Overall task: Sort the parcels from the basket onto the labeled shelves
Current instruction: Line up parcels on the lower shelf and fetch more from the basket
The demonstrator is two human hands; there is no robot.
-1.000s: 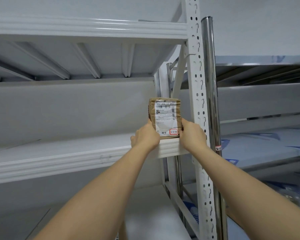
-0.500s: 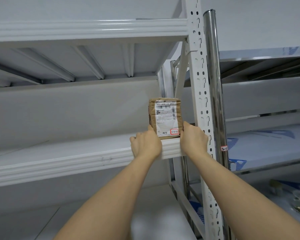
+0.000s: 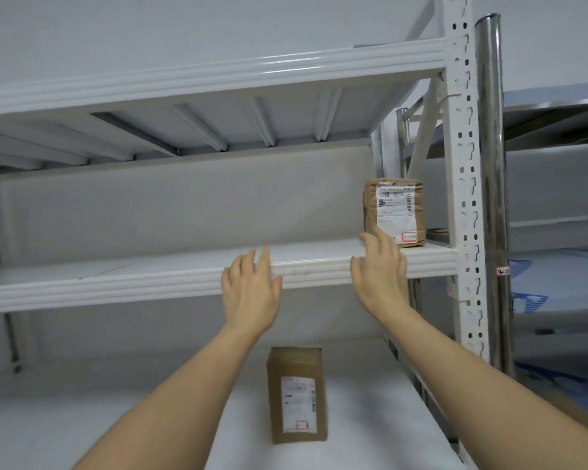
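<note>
A brown taped parcel [image 3: 394,212] with a white shipping label stands upright at the right end of the white middle shelf [image 3: 150,283], close to the shelf's upright post. My right hand [image 3: 381,269] is open, fingers spread, just left of and below the parcel, and holds nothing. My left hand [image 3: 252,293] is open too, in front of the shelf's front edge, well left of the parcel. A second brown parcel [image 3: 296,395] with a label stands on the lower shelf between my forearms.
The white perforated post [image 3: 462,198] and a chrome pole [image 3: 493,198] rise at the right. A small tag [image 3: 503,271] sits on the chrome pole. A second rack with blue-printed sheets [image 3: 557,293] lies further right. The top shelf [image 3: 218,76] overhangs above.
Both hands have let go of the parcel and pulled back and down, fingers opening. The parcel now stands alone on the middle shelf. The view has dropped, revealing the lower parcel.
</note>
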